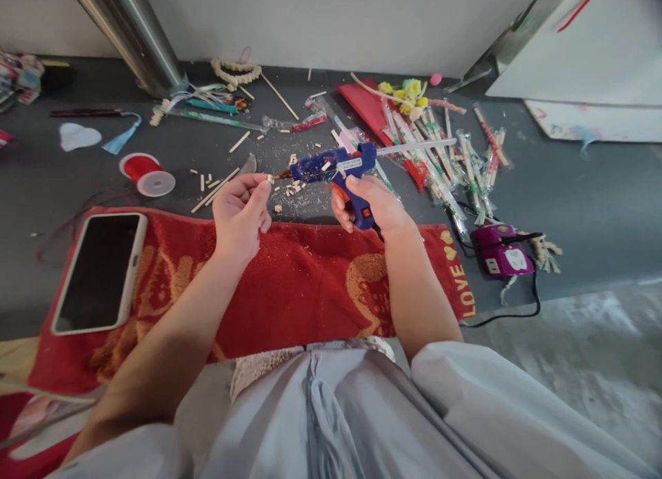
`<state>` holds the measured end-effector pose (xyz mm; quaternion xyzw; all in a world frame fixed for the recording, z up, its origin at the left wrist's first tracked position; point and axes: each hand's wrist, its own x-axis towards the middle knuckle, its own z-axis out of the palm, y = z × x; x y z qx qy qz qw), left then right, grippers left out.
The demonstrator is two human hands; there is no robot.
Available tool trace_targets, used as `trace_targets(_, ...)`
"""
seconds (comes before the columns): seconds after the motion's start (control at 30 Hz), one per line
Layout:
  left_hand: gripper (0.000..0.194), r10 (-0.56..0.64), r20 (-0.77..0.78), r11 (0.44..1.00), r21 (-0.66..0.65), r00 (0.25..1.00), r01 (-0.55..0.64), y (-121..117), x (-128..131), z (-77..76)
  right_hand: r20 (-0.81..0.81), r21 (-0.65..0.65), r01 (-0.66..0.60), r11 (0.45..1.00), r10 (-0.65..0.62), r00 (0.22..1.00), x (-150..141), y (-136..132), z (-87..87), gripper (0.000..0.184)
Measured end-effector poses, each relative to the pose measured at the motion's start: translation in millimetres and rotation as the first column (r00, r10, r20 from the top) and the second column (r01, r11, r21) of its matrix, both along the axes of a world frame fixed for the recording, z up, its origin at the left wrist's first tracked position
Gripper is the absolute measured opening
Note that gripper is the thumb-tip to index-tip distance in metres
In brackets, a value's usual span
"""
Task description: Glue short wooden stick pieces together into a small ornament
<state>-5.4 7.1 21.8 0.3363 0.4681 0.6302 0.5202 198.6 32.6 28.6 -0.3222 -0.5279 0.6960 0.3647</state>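
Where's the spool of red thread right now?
Head view, left side: the red spool sits on the dark table, just above the phone.

the printed pattern on the red towel (305, 286) is partly covered by the forearms. the label (352, 165) lettering is too small to read.

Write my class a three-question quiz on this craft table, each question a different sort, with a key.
1. Multiple choice: what is the right hand gripping?
a) a spool of red thread
b) a blue glue gun
c) a light blue tassel

2. True or false: the phone lies on the red towel.

3. Fill in the blank: the left hand pinches a small pale piece at the glue gun's ____.

Key: 1. b; 2. true; 3. nozzle
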Motion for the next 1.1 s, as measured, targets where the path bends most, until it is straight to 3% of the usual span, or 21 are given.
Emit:
trace_targets(0.3,0.016,-0.03,-0.03,0.999,0.02,0.999,0.031,1.8,-2.1,-5.7,-0.001,-0.008,0.02,1.0,-0.02,1.0,2.1,1.7,2.8,0.049)
trace_targets(0.47,0.016,-0.039,-0.056,0.999,-0.003,0.998,0.038,3.1,-2.9,-9.4,0.137,0.15,0.252,0.956,-0.272,0.952,4.1,7.1,-1.9,0.052)
trace_targets(0.57,0.014,-0.039,-0.057,0.999,-0.017,0.998,0.039,3.7,-3.2,-10.0,0.381,0.348,0.309,0.885,-0.435,0.816,8.7,13.2,-10.1,0.043)
trace_targets(0.67,0.012,-0.034,-0.042,0.999,-0.04,0.999,0.033,4.1,-3.1,-9.4,0.657,0.575,0.182,0.798,-0.582,0.479,13.5,18.0,-17.3,0.026)
trace_targets(0.73,0.011,-0.025,-0.036,0.998,-0.058,0.999,0.023,4.3,-3.1,-8.8,0.744,0.62,0.047,0.783,-0.605,0.284,15.7,19.6,-21.0,0.028)
trace_targets(0.77,0.011,-0.021,-0.037,0.998,-0.065,0.999,0.019,4.5,-3.0,-8.5,0.763,0.625,-0.011,0.781,-0.607,0.223,16.6,19.9,-22.7,0.03)
trace_targets(0.83,0.011,-0.02,-0.04,0.997,-0.075,0.999,0.017,4.6,-2.6,-7.7,0.779,0.624,-0.1,0.775,-0.607,0.159,18.4,19.8,-26.2,0.035)
trace_targets(0.93,0.011,-0.022,-0.048,0.996,-0.088,0.999,0.017,4.7,-1.5,-6.3,0.795,0.607,-0.178,0.775,-0.592,0.134,21.5,17.3,-29.1,0.038)
trace_targets(1.1,0.009,-0.008,-0.036,0.993,-0.116,0.999,0.004,5.0,0.8,-5.8,0.801,0.593,-0.224,0.774,-0.595,0.066,19.1,10.2,-18.5,0.048)
